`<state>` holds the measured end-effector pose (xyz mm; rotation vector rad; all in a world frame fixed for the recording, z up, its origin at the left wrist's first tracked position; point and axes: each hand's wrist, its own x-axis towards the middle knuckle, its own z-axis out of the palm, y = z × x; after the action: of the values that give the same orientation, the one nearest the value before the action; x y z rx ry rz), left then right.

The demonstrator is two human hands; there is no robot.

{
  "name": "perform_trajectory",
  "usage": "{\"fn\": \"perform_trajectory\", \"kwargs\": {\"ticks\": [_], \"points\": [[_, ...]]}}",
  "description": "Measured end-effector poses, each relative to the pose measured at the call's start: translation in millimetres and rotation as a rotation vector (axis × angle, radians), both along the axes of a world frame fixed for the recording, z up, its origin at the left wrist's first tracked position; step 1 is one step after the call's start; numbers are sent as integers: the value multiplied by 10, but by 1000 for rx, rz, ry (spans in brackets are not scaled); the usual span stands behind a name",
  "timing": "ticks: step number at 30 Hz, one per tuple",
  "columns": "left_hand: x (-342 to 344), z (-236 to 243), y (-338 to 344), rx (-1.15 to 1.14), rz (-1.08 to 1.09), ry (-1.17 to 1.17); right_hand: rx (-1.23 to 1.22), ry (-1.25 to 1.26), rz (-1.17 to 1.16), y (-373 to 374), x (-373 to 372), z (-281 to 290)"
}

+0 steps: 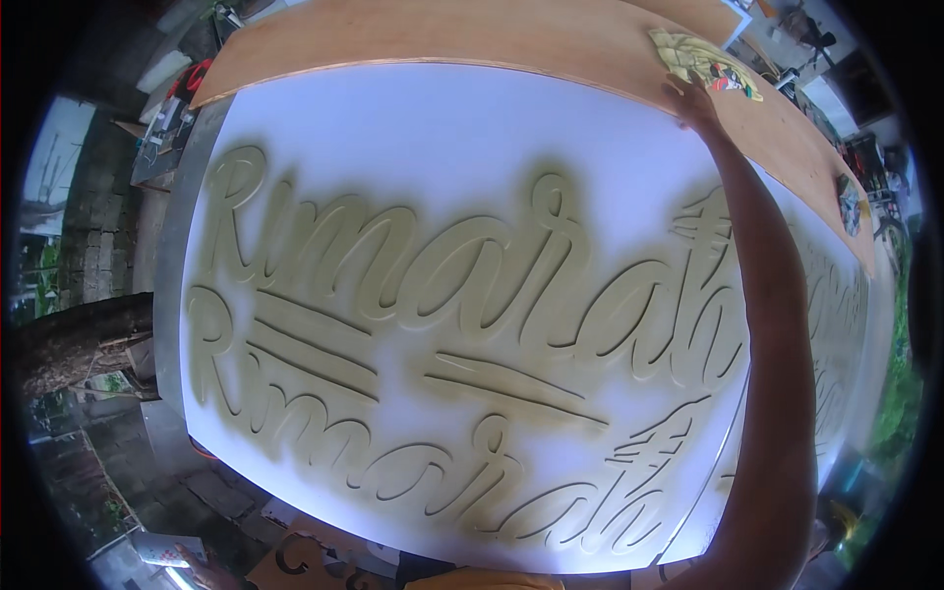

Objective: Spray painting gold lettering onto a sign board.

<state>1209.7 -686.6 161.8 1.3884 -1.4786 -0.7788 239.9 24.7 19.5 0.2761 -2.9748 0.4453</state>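
Observation:
My right hand [690, 98] reaches to the far top right, fingers apart, touching the lower edge of a crumpled yellow cloth [678, 51] on a long plywood board [442, 34]. Beneath my arm lies a large white sheet [442, 118] bearing raised script lettering [442, 265] and bars, with olive coating dusted around them; a second lettered sheet [831, 295] is partly hidden at right. At the bottom left, my left hand [205, 568], mostly cut off by the frame, grips a small grey rectangular object [162, 548].
Tools and clutter [182, 93] sit beyond the sheet at upper left, and more [855, 157] at upper right. A tree trunk [69, 344] stands left, over paved ground. Cut brown board pieces [295, 560] lie below the sheet's near edge.

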Motion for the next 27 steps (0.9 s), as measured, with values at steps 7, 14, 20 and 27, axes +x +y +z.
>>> {"fn": "perform_trajectory", "kwargs": {"ticks": [7,14,20,27], "points": [[-147,-54,296,-3,58,-10,-50,-246,-82,38,-287,-55],[-499,-76,353,26,41,-22,-105,-239,-114,-31,-128,86],[-649,99,440,17,52,-45,-930,-792,478,-464,714,690],[-845,148,585,41,45,-46,236,199,276,-243,426,-152]]}}
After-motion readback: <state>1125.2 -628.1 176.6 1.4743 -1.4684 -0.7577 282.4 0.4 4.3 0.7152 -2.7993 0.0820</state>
